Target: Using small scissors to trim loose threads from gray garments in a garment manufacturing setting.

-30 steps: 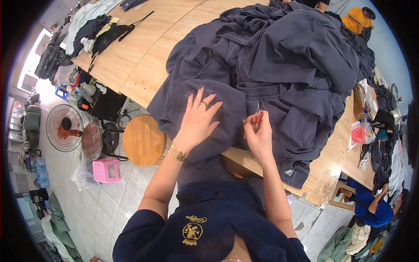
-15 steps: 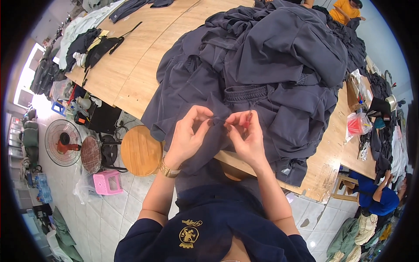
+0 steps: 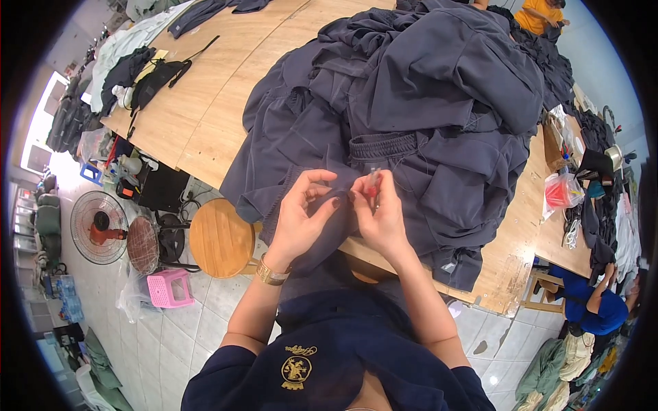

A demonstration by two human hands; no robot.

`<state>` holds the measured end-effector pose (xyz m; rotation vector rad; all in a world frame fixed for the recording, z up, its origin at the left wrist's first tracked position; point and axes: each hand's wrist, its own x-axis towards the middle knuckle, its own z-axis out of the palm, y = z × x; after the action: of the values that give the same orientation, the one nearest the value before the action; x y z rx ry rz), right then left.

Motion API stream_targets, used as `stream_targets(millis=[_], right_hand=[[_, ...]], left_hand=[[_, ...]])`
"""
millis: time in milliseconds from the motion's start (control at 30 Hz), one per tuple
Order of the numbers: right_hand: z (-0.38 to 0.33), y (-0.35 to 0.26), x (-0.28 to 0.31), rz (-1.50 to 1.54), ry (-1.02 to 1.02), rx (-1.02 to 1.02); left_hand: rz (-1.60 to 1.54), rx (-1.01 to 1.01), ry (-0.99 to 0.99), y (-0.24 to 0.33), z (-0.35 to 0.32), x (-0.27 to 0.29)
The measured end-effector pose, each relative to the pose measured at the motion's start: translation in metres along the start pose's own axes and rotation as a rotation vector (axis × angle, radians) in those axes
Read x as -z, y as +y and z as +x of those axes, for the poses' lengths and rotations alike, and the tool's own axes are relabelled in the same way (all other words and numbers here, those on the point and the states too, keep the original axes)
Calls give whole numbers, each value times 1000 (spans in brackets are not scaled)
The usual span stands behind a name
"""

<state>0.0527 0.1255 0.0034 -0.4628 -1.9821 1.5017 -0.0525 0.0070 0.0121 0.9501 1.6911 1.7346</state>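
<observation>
My left hand [image 3: 301,212] is closed on a dark grey garment [image 3: 321,238] with a gathered edge, which hangs over the table's front edge toward my lap. Close beside it, my right hand [image 3: 381,218] has its thumb and fingers pinched together at the cloth. A small tool with a red part and a clear or metallic end [image 3: 372,185] sits in those fingers; its exact kind is hard to make out. Behind both hands rises a large pile of dark grey garments [image 3: 452,82], with a gathered elastic waistband [image 3: 385,146] showing at its front.
The pile lies on a wooden table [image 3: 219,130]. To my left are a round wooden stool [image 3: 221,238], a pink plastic stool [image 3: 169,288] and a fan [image 3: 99,218]. People in orange [image 3: 538,17] and blue [image 3: 595,309] are at the right. A black bag [image 3: 156,82] lies far left.
The garment in my hands has shifted, and its gathered edge now shows beside my left hand. My right hand has turned slightly, exposing more of the red tool.
</observation>
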Motion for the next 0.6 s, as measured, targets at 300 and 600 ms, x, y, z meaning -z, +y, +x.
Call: stream_targets(millis=[300,600], right_hand=[[-13,3,8,51,-3,-255],[-24,3,3,-352,-129,-93]], left_hand=[[-349,152,-8,-10,1,9],[-631,307,35,-9,-1,12]])
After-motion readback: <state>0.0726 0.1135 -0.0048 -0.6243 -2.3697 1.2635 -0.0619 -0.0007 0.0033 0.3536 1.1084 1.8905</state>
